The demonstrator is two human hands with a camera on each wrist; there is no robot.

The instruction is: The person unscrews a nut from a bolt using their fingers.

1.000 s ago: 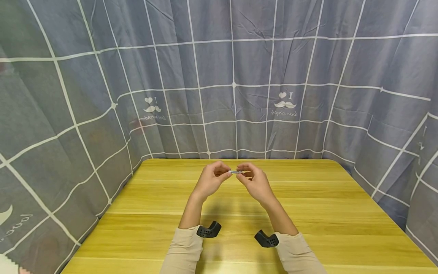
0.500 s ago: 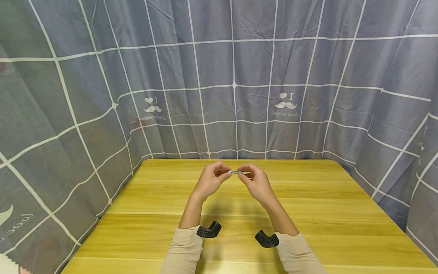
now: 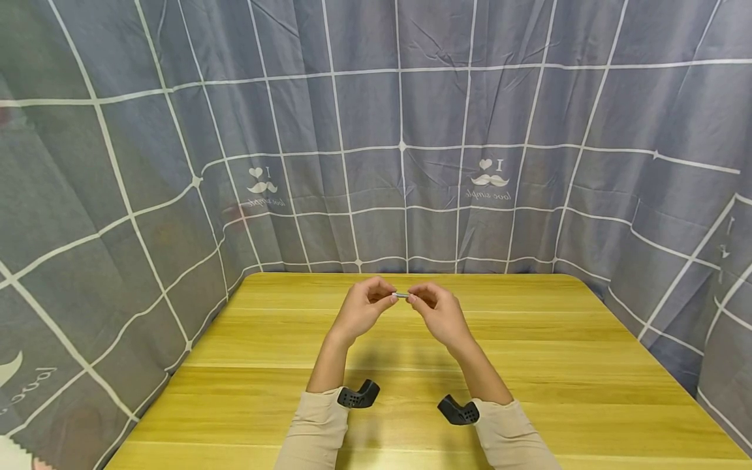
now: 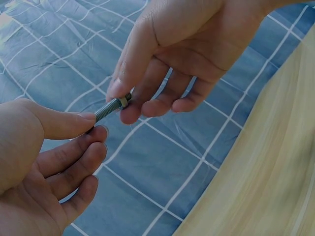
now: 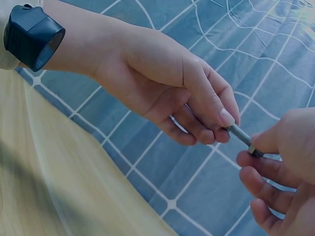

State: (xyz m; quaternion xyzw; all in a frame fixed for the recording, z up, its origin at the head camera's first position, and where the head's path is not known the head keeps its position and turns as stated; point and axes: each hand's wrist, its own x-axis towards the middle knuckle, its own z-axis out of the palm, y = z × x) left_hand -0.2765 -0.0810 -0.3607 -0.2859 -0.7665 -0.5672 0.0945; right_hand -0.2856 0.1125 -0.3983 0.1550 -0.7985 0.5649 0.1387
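Both hands meet around a small grey metal bolt (image 4: 107, 110), raised above the wooden table. My left hand (image 3: 360, 313) pinches one end of it between thumb and index finger, hiding that end. Near the other end a hex nut (image 4: 124, 101) sits on the thread, with a short threaded tip showing beyond it. My right hand (image 3: 439, 316) has its thumb and index finger on the nut, its other fingers loosely bent. From the right wrist view, the bare thread spans the gap between the two hands, and the nut (image 5: 252, 150) lies against the right fingertips.
The wooden table (image 3: 264, 365) extends under both forearms. Grey curtains (image 3: 370, 104) with white grid lines hang behind the table and along its sides. A black wrist camera (image 3: 358, 394) is strapped at the left sleeve, another wrist camera (image 3: 458, 411) at the right one.
The right thumb and fingers have closed in over the nut, which showed between them a second ago. The left hand and the bolt have stayed in place.
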